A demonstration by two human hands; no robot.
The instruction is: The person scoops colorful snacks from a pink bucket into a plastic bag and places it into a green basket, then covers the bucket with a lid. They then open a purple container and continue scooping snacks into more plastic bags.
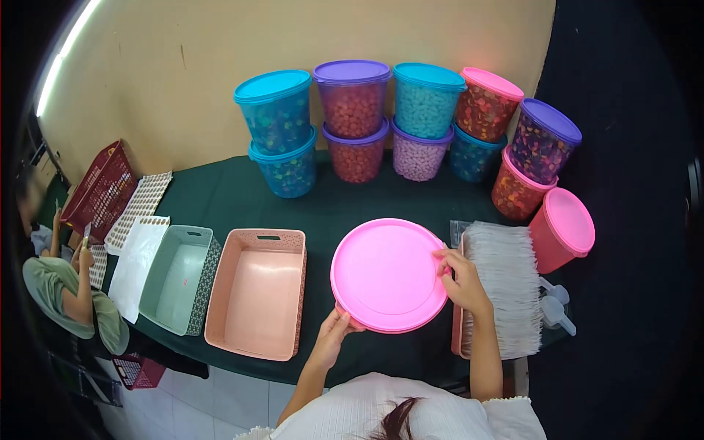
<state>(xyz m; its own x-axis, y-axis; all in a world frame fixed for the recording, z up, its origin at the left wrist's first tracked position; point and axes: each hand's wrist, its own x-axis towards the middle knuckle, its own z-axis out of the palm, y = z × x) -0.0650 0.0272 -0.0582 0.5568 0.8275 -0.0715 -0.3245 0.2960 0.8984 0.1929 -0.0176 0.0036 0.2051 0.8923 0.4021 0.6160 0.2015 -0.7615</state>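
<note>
In front of me is a round tub with a bright pink lid point(389, 275), seen almost straight from above. The lid hides nearly all of the tub and whatever it contains. My left hand point(336, 334) grips the tub at its lower left side, thumb near the rim. At the right edge of the lid, my right hand point(460, 280) has its fingers bent and closed on the rim. Just right of that hand lies a pink basket point(457, 334) packed with a thick row of clear plastic bags point(502, 290).
Stacked tubs point(352, 110) with coloured contents line the back. Another pink-lidded tub point(561, 231) and white scoops point(557, 314) are at right. A peach basket point(257, 293), green basket point(176, 282), sticker sheets point(139, 209) and maroon crate point(103, 183) stand left, near another person point(70, 301).
</note>
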